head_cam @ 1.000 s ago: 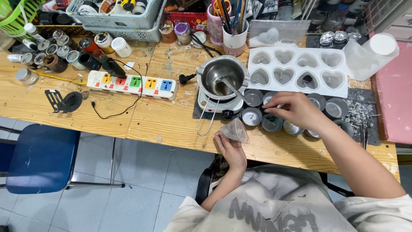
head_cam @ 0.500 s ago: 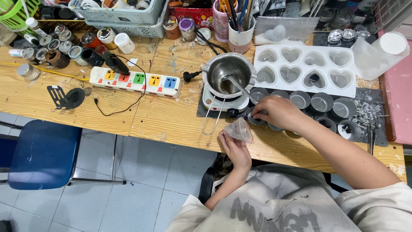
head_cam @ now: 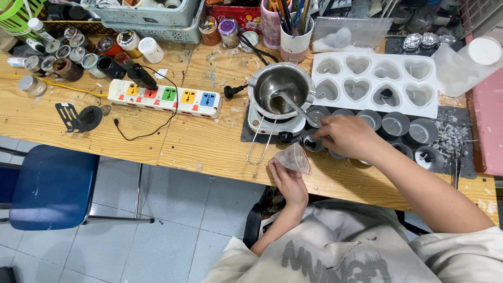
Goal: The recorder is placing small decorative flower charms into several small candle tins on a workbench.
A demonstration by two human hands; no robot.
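Desk (head_cam: 105, 131): pale yellow-brown wood grain, flecked with white residue. Power strip (head_cam: 165, 98): white body, socket panels yellow, red, green, yellow, blue in sequence. Melting pot (head_cam: 280, 89): bare silver metal, on a white hotplate (head_cam: 272, 126) with a black knob. Heart-shaped mould tray (head_cam: 374, 84): white. Small round tins (head_cam: 395, 123): grey metal, some holding dark contents. Plastic bag (head_cam: 294, 158) in the left hand (head_cam: 288, 183): clear. Chair (head_cam: 52, 186): blue seat. Floor (head_cam: 173, 220): light grey tiles. Crate (head_cam: 149, 13): pale grey-blue. Basket (head_cam: 15, 13): bright green. Cable (head_cam: 152, 120): black.
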